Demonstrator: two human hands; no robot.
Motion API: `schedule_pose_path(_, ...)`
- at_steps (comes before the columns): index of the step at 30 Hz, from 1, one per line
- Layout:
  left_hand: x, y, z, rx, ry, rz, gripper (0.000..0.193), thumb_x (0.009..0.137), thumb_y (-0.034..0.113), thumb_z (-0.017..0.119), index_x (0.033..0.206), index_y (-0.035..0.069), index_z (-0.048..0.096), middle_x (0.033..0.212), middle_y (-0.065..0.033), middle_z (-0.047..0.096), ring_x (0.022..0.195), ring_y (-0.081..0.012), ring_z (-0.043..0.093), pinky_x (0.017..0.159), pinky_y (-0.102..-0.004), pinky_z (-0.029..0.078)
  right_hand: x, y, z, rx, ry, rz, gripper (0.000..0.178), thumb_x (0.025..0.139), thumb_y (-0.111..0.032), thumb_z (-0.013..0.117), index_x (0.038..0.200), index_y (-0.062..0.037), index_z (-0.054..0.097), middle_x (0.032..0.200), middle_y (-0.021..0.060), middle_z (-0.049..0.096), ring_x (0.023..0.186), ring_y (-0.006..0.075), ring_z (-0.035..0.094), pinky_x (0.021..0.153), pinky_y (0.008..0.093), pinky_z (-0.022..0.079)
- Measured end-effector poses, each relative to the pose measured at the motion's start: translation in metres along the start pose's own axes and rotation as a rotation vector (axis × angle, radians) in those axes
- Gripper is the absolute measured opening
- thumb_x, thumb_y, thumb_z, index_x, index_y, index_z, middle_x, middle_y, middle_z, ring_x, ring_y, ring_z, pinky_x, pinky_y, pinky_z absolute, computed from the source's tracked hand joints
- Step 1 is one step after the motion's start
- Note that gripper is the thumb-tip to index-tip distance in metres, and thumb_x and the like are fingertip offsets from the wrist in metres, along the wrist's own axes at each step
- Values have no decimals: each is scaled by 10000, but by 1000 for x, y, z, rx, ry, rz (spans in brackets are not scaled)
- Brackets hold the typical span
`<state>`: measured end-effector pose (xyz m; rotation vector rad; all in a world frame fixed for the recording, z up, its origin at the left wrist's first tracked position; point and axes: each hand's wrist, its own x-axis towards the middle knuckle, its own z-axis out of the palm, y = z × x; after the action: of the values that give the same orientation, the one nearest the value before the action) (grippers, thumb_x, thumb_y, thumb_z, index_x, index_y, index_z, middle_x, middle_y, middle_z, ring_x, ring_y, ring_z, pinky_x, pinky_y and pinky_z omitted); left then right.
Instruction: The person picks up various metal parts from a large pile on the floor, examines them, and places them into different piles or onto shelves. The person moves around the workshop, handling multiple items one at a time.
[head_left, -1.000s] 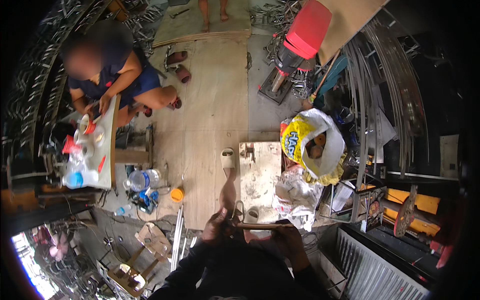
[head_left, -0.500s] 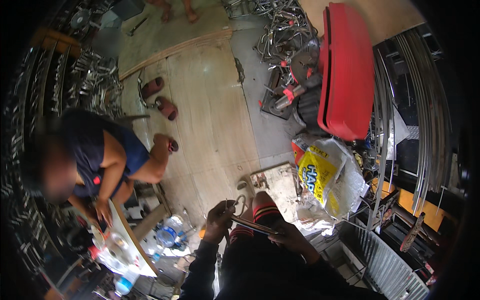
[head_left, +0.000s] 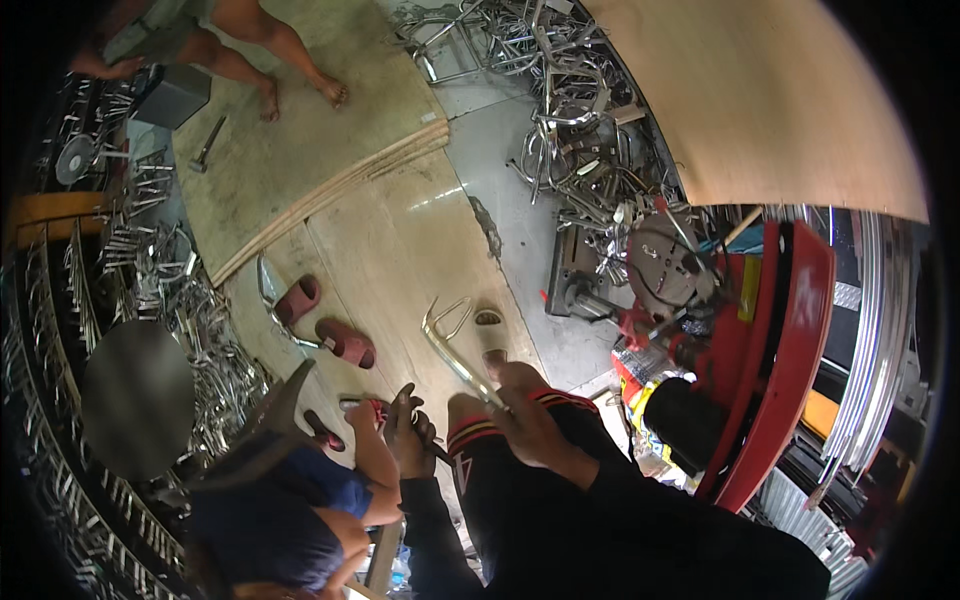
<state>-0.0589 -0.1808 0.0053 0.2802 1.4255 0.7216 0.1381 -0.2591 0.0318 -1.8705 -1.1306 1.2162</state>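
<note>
Tubing (head_left: 452, 358), bent and shiny, held out in the right hand (head_left: 535, 430).
From here I see that hand's fingers wrapped round the near end, while the forked far end hangs over the plywood floor (head_left: 400, 225), just left of a pale slipper (head_left: 490, 319). The left hand (head_left: 408, 437) is apart from the tubing, beside the knee, its fingers partly bent; a thin dark piece (head_left: 440, 454) shows by it, though I can't tell whether they grip it. Near that hand, someone in dark blue (head_left: 265, 510) sits low; maroon slippers (head_left: 348, 344) lie beyond, and a red machine (head_left: 785, 360) stands over to the right.
</note>
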Motion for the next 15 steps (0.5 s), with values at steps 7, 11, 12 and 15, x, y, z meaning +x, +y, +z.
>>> schedule_pose_path(7,116,117,54,17,76,-184,256,1043,246,610,1177,30,636,780,15,535,518,-55,420,436,-209,304,204,-51,-51,353,-2,520,315,1055,-295,536,1005,14,573,864,238,581,870,401,588,769,488,439)
schedule_pose_path(11,215,197,119,172,27,-196,255,1036,286,629,1116,46,665,713,28,508,494,-44,388,432,-217,290,336,-76,-74,63,125,354,327,1024,-299,583,986,25,581,827,231,578,830,394,577,745,492,431)
schedule_pose_path(12,233,219,134,269,53,-246,257,1037,297,630,1100,52,674,703,33,502,489,-40,377,433,-217,284,361,-80,-79,223,172,352,325,1006,-290,600,1003,35,583,856,250,575,874,417,561,795,501,424)
schedule_pose_path(15,284,293,195,425,-81,-168,256,1040,285,627,1104,44,683,730,31,521,517,-31,381,450,-215,271,435,-100,-91,244,239,337,291,1009,-258,608,1025,32,590,858,242,575,875,400,567,805,487,430)
